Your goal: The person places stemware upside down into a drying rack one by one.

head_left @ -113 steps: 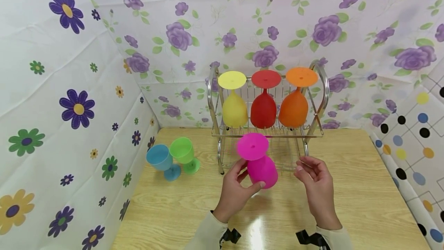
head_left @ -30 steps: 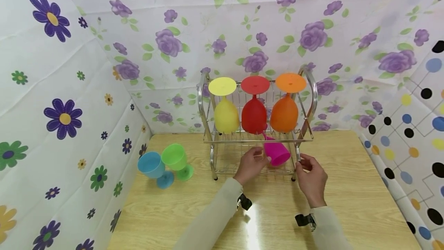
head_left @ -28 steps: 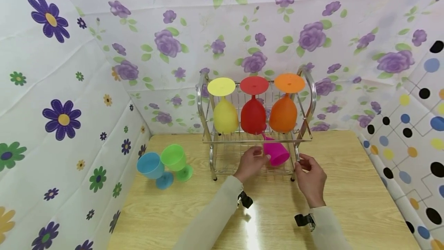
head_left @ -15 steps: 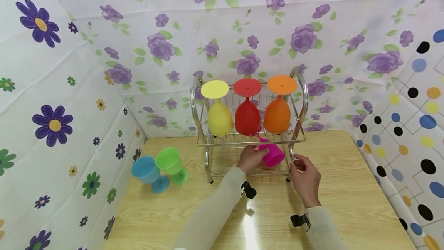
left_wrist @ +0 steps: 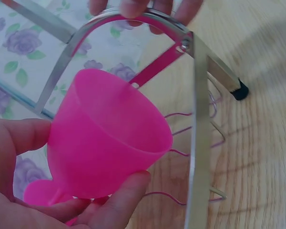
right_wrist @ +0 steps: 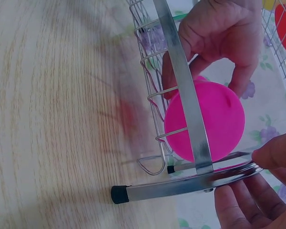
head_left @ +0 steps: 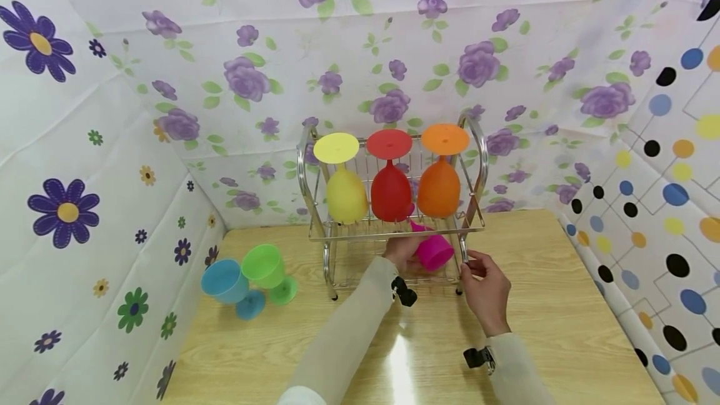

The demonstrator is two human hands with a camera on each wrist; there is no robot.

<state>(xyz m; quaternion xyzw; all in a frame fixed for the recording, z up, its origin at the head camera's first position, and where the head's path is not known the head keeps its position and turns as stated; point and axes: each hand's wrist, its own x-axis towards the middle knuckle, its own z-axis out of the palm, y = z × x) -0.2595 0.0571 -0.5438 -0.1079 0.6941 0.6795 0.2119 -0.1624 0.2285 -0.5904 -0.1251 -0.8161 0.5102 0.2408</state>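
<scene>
A pink plastic goblet (head_left: 435, 253) lies tilted in the lower tier of a chrome two-tier rack (head_left: 396, 236), its mouth turned toward the front right. My left hand (head_left: 400, 252) reaches under the upper shelf and grips the goblet's bowl; the left wrist view shows thumb and fingers around the bowl (left_wrist: 105, 143), with the foot behind. My right hand (head_left: 487, 291) pinches the rack's right front leg, which the right wrist view shows as a curved metal tube (right_wrist: 229, 175). Part of the goblet's stem hides behind the shelf's front bar.
Upside down on the upper shelf stand a yellow goblet (head_left: 347, 195), a red goblet (head_left: 390, 192) and an orange goblet (head_left: 439, 187). Left of the rack, a blue goblet (head_left: 226, 281) and a green goblet (head_left: 264, 266) stand upright on the wooden table (head_left: 568, 324). Patterned cloth walls surround it.
The pink goblet went from in front of the rack, foot up, into the lower tier, and the left hand reached deeper with it. My right hand came to the rack's leg. The head view shifted.
</scene>
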